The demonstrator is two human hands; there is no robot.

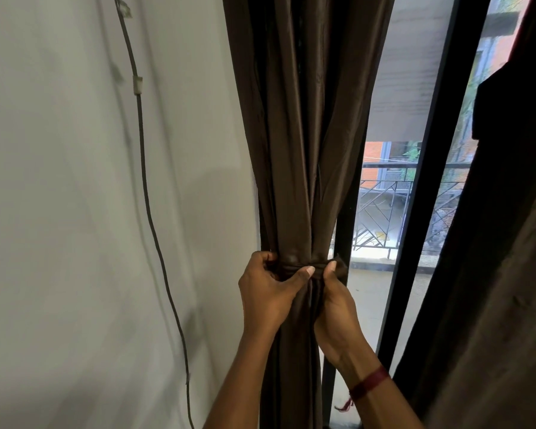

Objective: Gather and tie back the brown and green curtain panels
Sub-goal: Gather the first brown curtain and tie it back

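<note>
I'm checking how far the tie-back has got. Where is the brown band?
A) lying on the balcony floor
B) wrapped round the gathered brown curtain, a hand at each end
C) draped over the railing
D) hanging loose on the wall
B: the band cinches the gathered brown curtain, with the left hand and right hand gripping its ends.

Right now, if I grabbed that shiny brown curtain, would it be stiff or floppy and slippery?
Probably floppy: the shiny brown curtain hangs in soft folds and pinches narrow under the brown fabric tie. Likely slippery too, given its satin sheen.
</note>
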